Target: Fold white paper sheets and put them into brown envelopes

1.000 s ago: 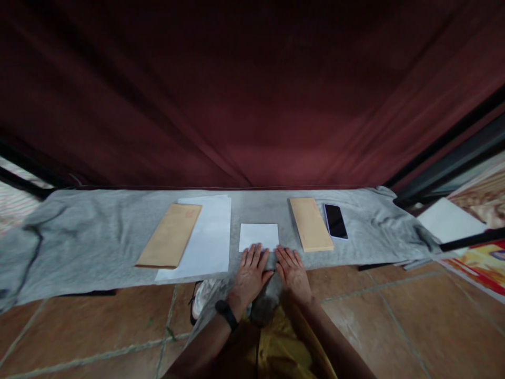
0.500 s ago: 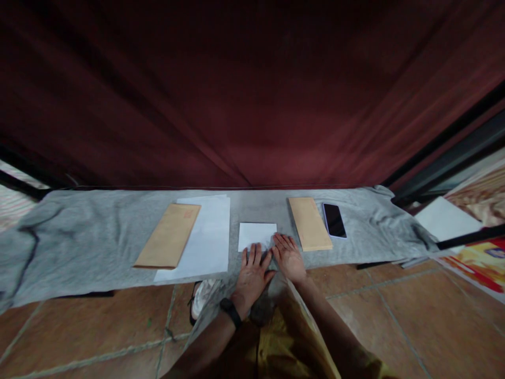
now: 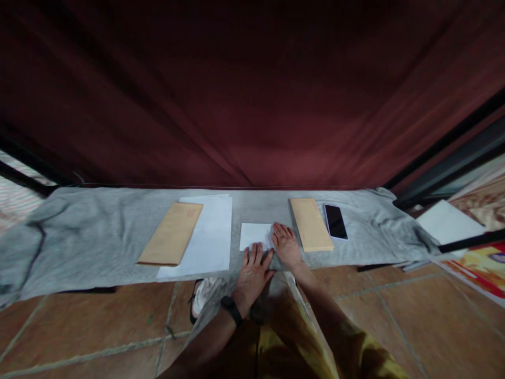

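Observation:
A small folded white paper lies on a grey cloth spread over the floor. My left hand, with a black band at the wrist, rests flat with fingers stretched out on the paper's near edge. My right hand lies flat with fingers together on the paper's right side. Neither hand holds anything.
A brown envelope lies on white sheets to the left. Another brown envelope and a black phone lie to the right. A dark red curtain hangs behind. Tiled floor is in front, more papers at far right.
My right hand has slid forward along the right side of the small paper. My left hand has stayed at the near edge.

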{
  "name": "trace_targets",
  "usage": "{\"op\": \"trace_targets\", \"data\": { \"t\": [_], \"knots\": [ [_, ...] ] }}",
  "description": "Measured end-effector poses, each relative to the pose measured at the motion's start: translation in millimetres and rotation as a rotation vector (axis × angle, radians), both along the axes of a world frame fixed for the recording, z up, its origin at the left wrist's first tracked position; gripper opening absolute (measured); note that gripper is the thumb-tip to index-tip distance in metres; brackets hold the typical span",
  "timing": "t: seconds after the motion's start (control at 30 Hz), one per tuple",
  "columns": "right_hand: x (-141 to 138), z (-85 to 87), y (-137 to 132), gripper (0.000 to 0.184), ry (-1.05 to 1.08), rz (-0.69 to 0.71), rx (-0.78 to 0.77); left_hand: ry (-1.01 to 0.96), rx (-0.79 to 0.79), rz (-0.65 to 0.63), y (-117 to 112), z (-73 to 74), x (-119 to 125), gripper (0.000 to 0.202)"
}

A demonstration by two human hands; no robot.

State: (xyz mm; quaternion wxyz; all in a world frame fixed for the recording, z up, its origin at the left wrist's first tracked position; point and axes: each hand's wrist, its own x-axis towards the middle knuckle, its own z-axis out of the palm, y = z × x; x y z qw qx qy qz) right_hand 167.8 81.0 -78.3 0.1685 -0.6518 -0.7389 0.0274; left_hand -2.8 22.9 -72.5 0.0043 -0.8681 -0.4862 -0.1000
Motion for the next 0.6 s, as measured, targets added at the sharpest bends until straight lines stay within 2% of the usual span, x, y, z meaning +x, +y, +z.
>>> {"op": "trace_targets", "data": {
  "t": [0.27,0.47,0.6],
  "knots": [
    [3.4,-12.5,-37.2,0.047,0.010,0.073,0.072,-0.037,-0.017,0.027,5.8,-0.4,-1.3,0.053],
    [0.3,-10.9,-45.1,0.045,0.013,0.032,0.084,-0.087,-0.001,0.004,28.7,1.2,5.0,0.051],
    [-1.2,-11.8,-44.3,0.045,0.006,0.025,0.088,-0.104,0.004,0.033,49.0,-4.1,9.7,0.053]
  ]
}}
